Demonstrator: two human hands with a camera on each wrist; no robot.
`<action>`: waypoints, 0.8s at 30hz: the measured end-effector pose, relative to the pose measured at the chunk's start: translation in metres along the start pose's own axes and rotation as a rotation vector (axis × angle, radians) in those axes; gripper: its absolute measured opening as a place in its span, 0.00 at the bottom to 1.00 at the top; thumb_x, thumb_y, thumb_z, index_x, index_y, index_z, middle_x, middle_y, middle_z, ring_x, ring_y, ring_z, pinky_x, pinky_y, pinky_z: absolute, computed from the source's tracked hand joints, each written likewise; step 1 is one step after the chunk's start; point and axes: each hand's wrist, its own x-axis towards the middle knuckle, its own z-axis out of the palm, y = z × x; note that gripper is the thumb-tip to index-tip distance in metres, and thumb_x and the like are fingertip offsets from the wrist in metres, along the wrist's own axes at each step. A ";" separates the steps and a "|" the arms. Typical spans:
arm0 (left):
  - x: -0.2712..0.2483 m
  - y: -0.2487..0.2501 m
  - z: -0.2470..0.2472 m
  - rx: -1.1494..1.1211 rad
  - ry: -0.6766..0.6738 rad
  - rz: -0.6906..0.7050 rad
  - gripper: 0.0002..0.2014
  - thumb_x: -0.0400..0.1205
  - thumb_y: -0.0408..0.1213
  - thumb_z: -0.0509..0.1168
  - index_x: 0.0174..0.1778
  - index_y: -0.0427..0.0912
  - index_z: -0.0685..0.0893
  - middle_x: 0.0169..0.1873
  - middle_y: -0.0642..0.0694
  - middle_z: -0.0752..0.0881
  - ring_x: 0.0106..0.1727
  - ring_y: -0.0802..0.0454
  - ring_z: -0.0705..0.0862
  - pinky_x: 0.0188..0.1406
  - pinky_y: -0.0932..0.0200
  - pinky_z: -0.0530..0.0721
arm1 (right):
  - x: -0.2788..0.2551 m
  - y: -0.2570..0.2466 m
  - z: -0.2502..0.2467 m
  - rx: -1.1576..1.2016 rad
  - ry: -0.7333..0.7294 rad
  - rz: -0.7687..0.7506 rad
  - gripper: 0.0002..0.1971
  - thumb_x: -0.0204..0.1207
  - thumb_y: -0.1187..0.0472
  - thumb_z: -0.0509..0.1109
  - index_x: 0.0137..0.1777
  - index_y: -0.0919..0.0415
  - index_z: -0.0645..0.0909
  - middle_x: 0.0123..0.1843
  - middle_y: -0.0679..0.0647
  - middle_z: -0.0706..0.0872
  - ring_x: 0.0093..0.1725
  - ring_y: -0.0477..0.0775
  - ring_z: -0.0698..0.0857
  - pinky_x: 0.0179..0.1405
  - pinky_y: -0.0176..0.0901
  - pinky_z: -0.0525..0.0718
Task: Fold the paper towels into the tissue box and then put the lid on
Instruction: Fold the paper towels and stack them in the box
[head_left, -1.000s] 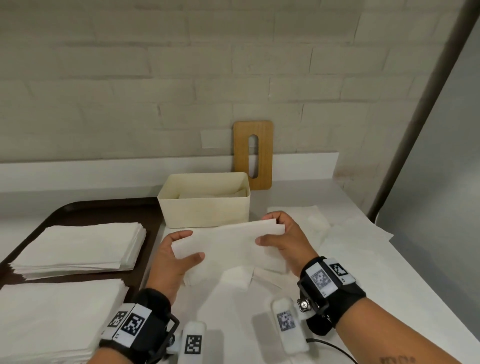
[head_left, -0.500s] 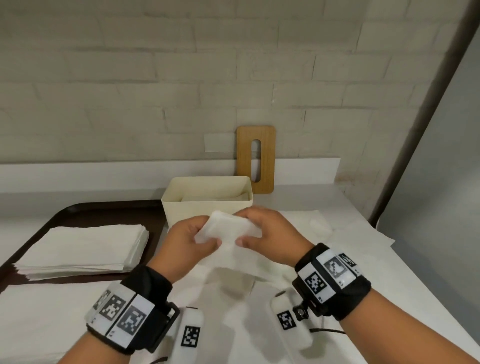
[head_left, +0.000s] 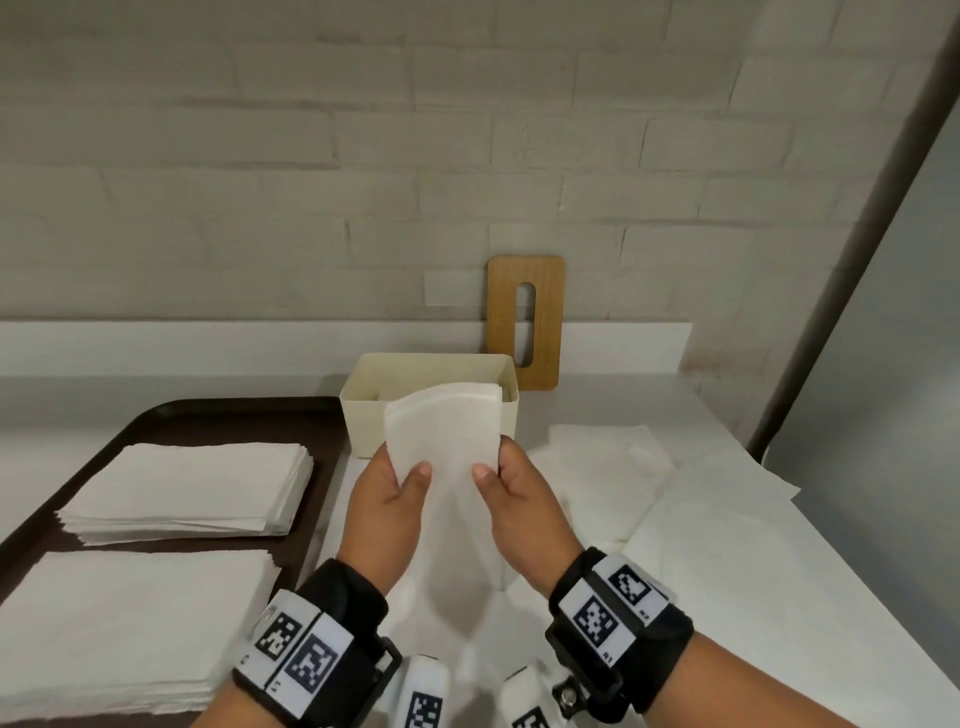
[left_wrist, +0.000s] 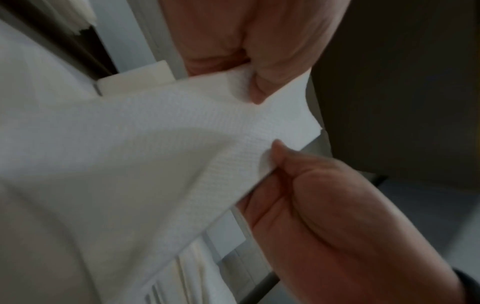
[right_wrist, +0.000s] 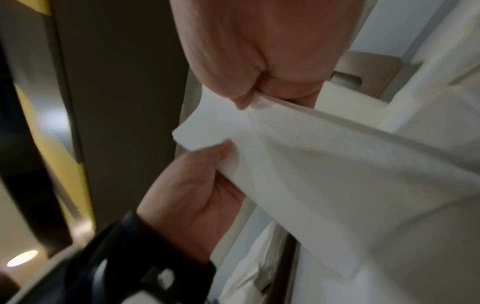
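A folded white paper towel (head_left: 444, 441) hangs in the air in front of the cream tissue box (head_left: 363, 410), its top arched over. My left hand (head_left: 387, 493) pinches its left edge and my right hand (head_left: 511, 493) pinches its right edge, thumbs on the near side. The left wrist view shows the towel (left_wrist: 155, 144) held between both hands, and the right wrist view shows the same towel (right_wrist: 324, 164). The box stands open with some paper inside. The wooden lid (head_left: 525, 322) with a slot leans upright against the wall behind the box.
A dark tray (head_left: 218, 421) at the left carries two stacks of white towels (head_left: 192, 488) (head_left: 119, 623). Loose unfolded sheets (head_left: 613, 467) lie on the white counter to the right. A grey post (head_left: 852, 249) slants at the counter's right end.
The wide towel held flat between my hands has been folded narrower and lifted. It now stands upright in front of the box, and both hands have come closer together.
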 end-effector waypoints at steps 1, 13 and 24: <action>0.000 0.004 0.001 0.039 0.000 0.030 0.13 0.84 0.31 0.57 0.58 0.53 0.76 0.48 0.57 0.85 0.51 0.60 0.84 0.39 0.78 0.81 | -0.002 -0.002 0.002 -0.007 0.004 -0.018 0.09 0.85 0.63 0.55 0.57 0.48 0.72 0.56 0.50 0.84 0.52 0.40 0.83 0.56 0.38 0.83; -0.029 -0.007 -0.021 0.019 -0.014 -0.041 0.23 0.74 0.34 0.73 0.64 0.47 0.77 0.53 0.51 0.86 0.54 0.57 0.86 0.42 0.76 0.82 | -0.023 0.012 0.017 -0.003 -0.009 0.001 0.15 0.77 0.60 0.70 0.59 0.45 0.72 0.57 0.43 0.85 0.58 0.42 0.84 0.62 0.49 0.83; -0.036 -0.007 -0.027 -0.040 -0.025 -0.100 0.28 0.63 0.34 0.82 0.55 0.53 0.79 0.46 0.54 0.89 0.50 0.62 0.87 0.38 0.71 0.84 | -0.029 0.012 0.018 0.123 0.011 0.049 0.16 0.69 0.63 0.76 0.54 0.47 0.80 0.53 0.51 0.89 0.55 0.51 0.87 0.59 0.55 0.85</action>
